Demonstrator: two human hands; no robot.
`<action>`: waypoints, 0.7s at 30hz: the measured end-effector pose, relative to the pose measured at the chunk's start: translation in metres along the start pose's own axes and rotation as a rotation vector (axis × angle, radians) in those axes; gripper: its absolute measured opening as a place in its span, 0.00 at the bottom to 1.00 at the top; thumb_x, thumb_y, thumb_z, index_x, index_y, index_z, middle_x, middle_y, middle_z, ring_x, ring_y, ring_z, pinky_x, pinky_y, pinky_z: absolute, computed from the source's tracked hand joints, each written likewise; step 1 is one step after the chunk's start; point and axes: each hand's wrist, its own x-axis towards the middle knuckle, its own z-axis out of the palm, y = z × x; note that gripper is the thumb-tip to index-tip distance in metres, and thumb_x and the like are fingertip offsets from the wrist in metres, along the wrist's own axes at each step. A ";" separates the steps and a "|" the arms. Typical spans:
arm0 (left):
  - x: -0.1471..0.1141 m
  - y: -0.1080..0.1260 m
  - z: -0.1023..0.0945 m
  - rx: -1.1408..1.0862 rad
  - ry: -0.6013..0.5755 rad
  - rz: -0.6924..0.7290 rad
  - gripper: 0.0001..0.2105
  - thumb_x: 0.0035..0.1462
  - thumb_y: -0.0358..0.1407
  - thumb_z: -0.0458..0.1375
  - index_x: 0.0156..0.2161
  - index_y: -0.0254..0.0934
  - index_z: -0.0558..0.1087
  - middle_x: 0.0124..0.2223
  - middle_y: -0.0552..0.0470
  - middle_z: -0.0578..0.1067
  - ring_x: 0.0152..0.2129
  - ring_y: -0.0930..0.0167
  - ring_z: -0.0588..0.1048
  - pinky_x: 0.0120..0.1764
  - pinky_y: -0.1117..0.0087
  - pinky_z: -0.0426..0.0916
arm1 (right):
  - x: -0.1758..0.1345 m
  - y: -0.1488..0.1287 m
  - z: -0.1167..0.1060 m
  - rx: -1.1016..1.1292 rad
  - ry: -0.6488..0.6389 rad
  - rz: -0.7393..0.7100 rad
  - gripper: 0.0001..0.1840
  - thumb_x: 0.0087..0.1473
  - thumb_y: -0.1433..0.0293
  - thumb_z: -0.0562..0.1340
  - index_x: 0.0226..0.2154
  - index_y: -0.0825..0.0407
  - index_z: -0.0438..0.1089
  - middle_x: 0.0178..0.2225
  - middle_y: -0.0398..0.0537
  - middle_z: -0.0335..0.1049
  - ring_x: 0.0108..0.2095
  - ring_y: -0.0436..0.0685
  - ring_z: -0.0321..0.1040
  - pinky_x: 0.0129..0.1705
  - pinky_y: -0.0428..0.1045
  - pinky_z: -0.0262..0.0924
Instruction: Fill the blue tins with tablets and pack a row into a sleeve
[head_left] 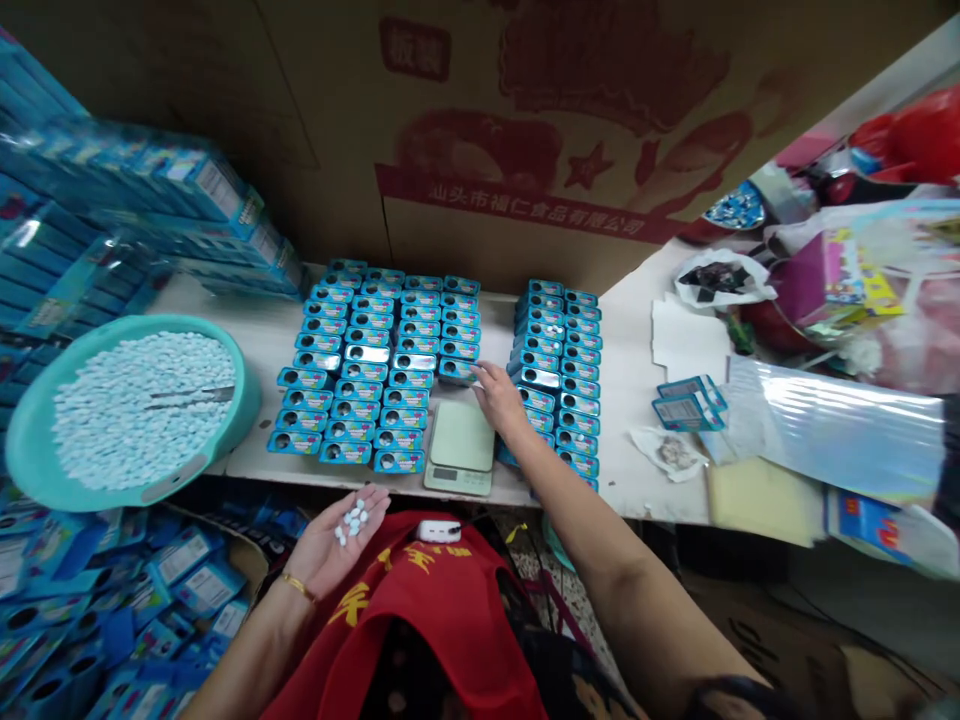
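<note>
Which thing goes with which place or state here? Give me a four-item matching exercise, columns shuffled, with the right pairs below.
Things:
1. Basin
2. Right hand
3. Scale
4. Left hand

Places or states:
A. Palm up, with small pale pieces on it
B. On the table, near its front edge, between blue boxes
C. Turquoise, heaped with pale pieces
D. Reaching out, back of the hand showing

Pairs: 1-C, 2-D, 3-B, 4-A

Packing workshop: rowed blue boxes (361, 372) (scale (462, 440) alongside).
</note>
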 end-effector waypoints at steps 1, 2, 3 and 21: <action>0.002 0.000 0.000 0.013 -0.003 -0.007 0.14 0.54 0.26 0.48 0.46 0.27 0.66 0.42 0.38 0.73 0.44 0.62 0.69 0.43 0.64 0.69 | -0.018 0.002 -0.011 -0.013 0.023 -0.010 0.15 0.53 0.72 0.52 0.45 0.51 0.63 0.47 0.51 0.59 0.47 0.58 0.54 0.45 0.54 0.54; 0.004 0.001 0.000 0.030 -0.007 -0.017 0.14 0.54 0.26 0.49 0.46 0.27 0.66 0.42 0.38 0.73 0.44 0.62 0.69 0.43 0.64 0.69 | -0.038 0.004 -0.024 -0.033 0.033 -0.015 0.13 0.54 0.71 0.52 0.43 0.51 0.65 0.45 0.51 0.61 0.45 0.58 0.55 0.45 0.54 0.54; 0.006 0.001 0.001 0.049 -0.011 -0.030 0.13 0.54 0.26 0.49 0.46 0.27 0.66 0.42 0.37 0.74 0.44 0.62 0.69 0.43 0.64 0.69 | -0.060 0.004 -0.035 -0.065 0.007 -0.005 0.12 0.54 0.69 0.52 0.40 0.51 0.66 0.42 0.51 0.62 0.43 0.58 0.56 0.44 0.54 0.53; 0.001 -0.027 0.016 0.130 -0.076 -0.095 0.12 0.51 0.26 0.52 0.42 0.27 0.68 0.41 0.37 0.74 0.43 0.61 0.70 0.41 0.66 0.70 | -0.115 -0.050 -0.071 -0.329 -0.171 -0.129 0.08 0.52 0.74 0.52 0.29 0.51 0.66 0.35 0.50 0.62 0.37 0.58 0.53 0.36 0.53 0.46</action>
